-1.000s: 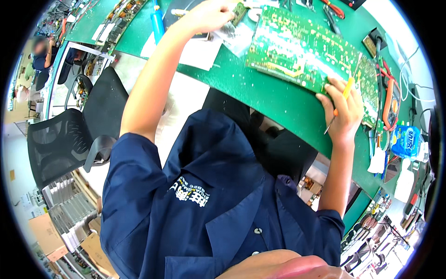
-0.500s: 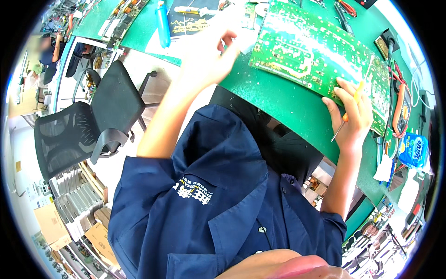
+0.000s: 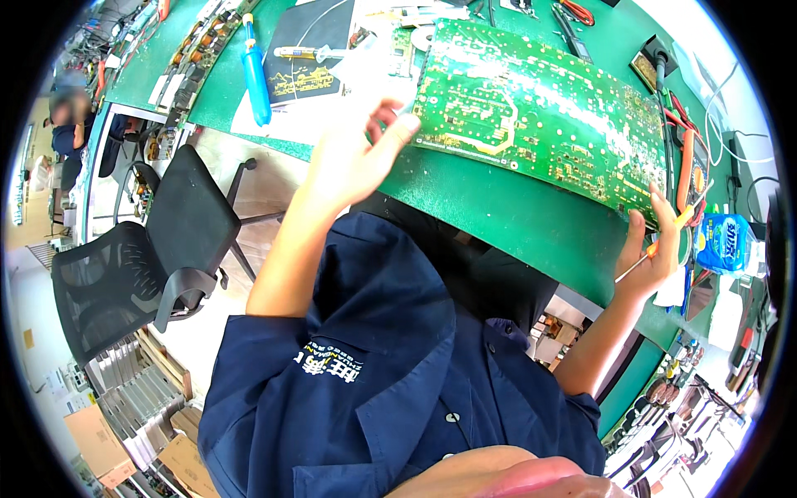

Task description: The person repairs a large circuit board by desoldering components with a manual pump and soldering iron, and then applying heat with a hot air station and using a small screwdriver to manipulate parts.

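A black mesh-backed chair [image 3: 189, 197] stands on a pale floor [image 3: 217, 309] at left; cardboard boxes [image 3: 98, 441] sit lower left; a white wall [image 3: 37, 309] lines the left edge; a green workbench [image 3: 486, 203] spans the upper frame; bright light bleaches the lower right.

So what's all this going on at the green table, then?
A person in a dark blue shirt has both hands at a large green circuit board lying on the green table. The right hand, at the near right corner, also holds a slim tool with a yellow-orange handle. The left hand is partly open at the left edge; whether it touches is unclear. A blue tool lies farther left.
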Tool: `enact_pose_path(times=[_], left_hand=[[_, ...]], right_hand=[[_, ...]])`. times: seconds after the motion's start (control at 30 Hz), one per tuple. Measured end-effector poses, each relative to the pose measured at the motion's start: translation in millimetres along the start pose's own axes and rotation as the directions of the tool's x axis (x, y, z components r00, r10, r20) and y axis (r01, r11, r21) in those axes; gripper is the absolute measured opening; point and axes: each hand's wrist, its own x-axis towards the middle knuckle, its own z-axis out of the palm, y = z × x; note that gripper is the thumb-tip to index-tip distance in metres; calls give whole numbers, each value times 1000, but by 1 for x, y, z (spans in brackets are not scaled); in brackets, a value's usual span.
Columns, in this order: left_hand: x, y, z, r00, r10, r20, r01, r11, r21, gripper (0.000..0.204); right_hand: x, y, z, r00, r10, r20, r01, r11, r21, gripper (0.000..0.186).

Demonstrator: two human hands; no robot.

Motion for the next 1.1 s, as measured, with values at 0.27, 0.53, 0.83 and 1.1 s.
enact_pose_path(times=[0.27,0.53,0.83,1.1], left_hand=[[103,-9,-5,976,210,59,-198,739,644,36],[126,2,-1,994,37,106,-108,572,813,42],[88,-1,-14,931,341,130,-356,767,534,42],[-21,14,33,985,102,-142,-97,994,40,62]], right_hand=[[-16,7,6,997,-57,-43,55,997,-63,24],[-12,7,0,990,-1,-139,-24,984,-178,25],[-19,25,2,937,174,-303,-233,957,-172,26],[-23,22,5,960,162,-228,-179,982,-59,31]])
